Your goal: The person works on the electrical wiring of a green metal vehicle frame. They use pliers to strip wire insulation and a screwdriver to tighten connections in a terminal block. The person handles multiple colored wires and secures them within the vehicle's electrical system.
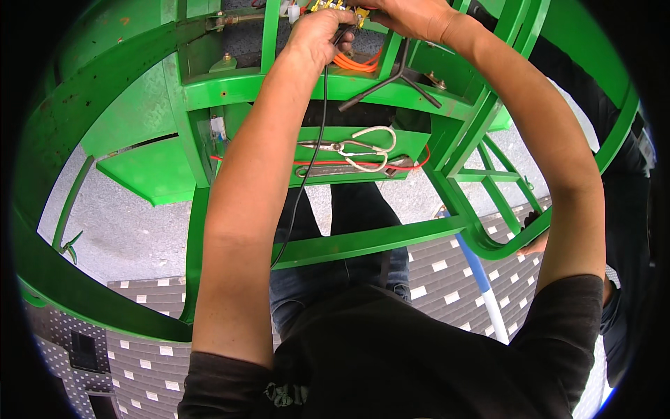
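Observation:
My left hand (317, 35) is raised to the top of a green metal frame (230, 87) and is closed around a dark tool or cable end, from which a black cable (317, 153) hangs down. My right hand (408, 15) reaches to the same spot, its fingers at small yellow and white connectors (328, 5) among orange wires (356, 64). What the right fingers pinch is hidden. On a green shelf (412, 143) below lie scissors with white handles (356, 148) and pliers (328, 170).
A dark bent metal rod (391, 82) leans across the frame beside the wires. Another person's hand (536, 241) and dark sleeve rest on the frame at right. A blue and white pole (485, 283) slants below. Grey pavement and a tiled wall lie far beneath.

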Action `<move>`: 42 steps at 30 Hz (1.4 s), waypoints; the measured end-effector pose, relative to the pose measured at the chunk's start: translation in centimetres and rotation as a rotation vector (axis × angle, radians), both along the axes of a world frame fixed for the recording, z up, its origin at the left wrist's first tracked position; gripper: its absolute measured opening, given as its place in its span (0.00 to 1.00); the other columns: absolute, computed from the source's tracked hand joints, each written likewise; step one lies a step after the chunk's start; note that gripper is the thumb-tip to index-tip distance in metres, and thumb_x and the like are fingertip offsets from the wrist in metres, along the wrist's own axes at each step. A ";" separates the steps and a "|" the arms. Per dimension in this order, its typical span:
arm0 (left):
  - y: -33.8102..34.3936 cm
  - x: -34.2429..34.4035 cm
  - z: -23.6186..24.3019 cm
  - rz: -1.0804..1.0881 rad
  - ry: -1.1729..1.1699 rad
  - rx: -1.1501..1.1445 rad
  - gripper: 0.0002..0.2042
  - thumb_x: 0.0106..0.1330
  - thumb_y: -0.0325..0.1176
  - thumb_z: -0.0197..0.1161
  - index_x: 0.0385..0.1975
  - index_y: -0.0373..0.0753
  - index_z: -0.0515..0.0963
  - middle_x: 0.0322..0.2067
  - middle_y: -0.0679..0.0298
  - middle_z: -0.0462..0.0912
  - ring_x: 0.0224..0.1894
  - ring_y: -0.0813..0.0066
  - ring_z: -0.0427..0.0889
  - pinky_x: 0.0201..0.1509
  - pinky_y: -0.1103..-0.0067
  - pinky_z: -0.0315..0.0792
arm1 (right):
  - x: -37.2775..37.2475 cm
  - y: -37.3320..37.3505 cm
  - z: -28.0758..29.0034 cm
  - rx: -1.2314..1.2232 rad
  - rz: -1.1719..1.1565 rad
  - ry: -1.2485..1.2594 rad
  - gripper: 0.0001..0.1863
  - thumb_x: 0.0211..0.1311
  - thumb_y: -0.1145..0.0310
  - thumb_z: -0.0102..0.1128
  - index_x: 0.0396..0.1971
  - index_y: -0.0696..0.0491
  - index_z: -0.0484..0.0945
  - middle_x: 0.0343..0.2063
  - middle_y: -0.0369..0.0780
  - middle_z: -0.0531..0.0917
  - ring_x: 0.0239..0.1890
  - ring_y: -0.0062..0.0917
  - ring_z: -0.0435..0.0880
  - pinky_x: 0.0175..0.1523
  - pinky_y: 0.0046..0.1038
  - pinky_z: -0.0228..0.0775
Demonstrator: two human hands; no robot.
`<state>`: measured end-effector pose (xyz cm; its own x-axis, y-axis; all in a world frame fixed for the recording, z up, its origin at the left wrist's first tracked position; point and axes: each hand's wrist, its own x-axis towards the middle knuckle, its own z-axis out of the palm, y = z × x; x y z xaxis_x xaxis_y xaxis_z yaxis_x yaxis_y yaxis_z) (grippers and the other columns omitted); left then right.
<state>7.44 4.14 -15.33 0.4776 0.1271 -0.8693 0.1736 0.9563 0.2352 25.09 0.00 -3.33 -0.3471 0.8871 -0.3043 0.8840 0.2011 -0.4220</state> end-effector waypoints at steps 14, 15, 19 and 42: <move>0.2 -0.5 -0.6 -0.044 -0.017 0.001 0.08 0.61 0.23 0.70 0.38 0.33 0.81 0.27 0.61 0.83 0.19 0.72 0.79 0.18 0.77 0.71 | -0.6 0.7 -0.7 -0.115 0.044 -0.221 0.14 0.61 0.67 0.58 0.46 0.54 0.75 0.30 0.47 0.85 0.31 0.45 0.87 0.36 0.45 0.79; 0.2 -0.6 -0.5 -0.047 -0.021 -0.004 0.08 0.61 0.24 0.70 0.38 0.33 0.81 0.27 0.61 0.83 0.19 0.72 0.79 0.18 0.77 0.71 | -0.6 0.7 -0.8 -0.086 0.041 -0.198 0.14 0.61 0.67 0.58 0.46 0.54 0.75 0.30 0.47 0.85 0.31 0.45 0.87 0.36 0.45 0.78; 0.3 -0.5 -0.1 -0.070 -0.015 -0.006 0.07 0.61 0.23 0.70 0.37 0.33 0.80 0.27 0.62 0.82 0.18 0.74 0.77 0.18 0.78 0.71 | -0.3 0.3 -0.5 -0.031 0.041 -0.117 0.13 0.62 0.67 0.58 0.45 0.54 0.75 0.30 0.47 0.85 0.30 0.45 0.87 0.35 0.45 0.78; 0.7 0.0 0.7 -0.074 0.031 -0.002 0.07 0.60 0.24 0.70 0.35 0.37 0.80 0.26 0.64 0.81 0.17 0.77 0.73 0.19 0.79 0.69 | -0.2 2.7 -1.5 -0.230 0.162 -0.201 0.10 0.58 0.67 0.60 0.38 0.54 0.79 0.27 0.47 0.86 0.32 0.44 0.88 0.35 0.43 0.80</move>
